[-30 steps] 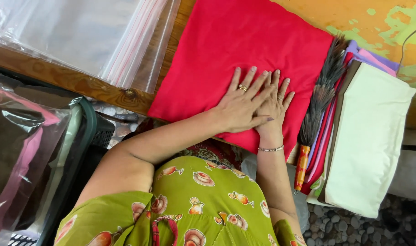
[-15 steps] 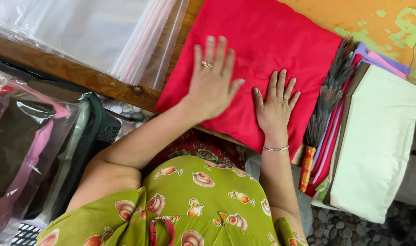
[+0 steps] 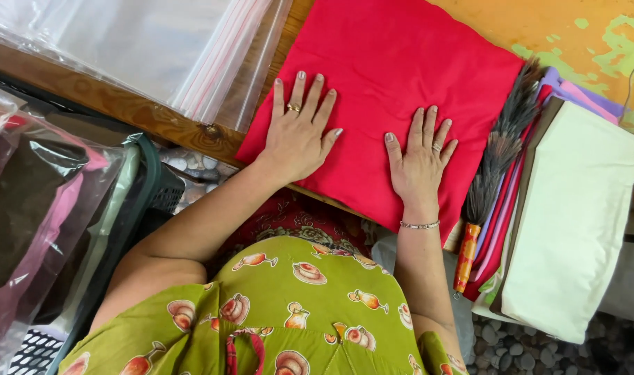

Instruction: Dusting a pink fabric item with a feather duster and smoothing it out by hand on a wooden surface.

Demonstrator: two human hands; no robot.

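A folded red cloth point(image 3: 393, 76) lies flat on a wooden table point(image 3: 150, 118) in front of me. My left hand point(image 3: 299, 132) rests palm down on the cloth's left part, fingers spread, a ring on one finger. My right hand point(image 3: 421, 163) presses flat on the cloth's lower right part, also with spread fingers, a bracelet at the wrist. Neither hand grips anything.
Clear plastic bags point(image 3: 136, 48) lie on the table at the upper left. A small feather brush with an orange handle point(image 3: 494, 180) lies right of the red cloth, beside a stack of folded cloths topped by a cream one point(image 3: 574, 215). Bagged garments point(image 3: 39, 208) sit in a basket at left.
My hands lay overlapped near the cloth's lower right. The left hand has slid away to the left and the two now lie apart, flat on the cloth.
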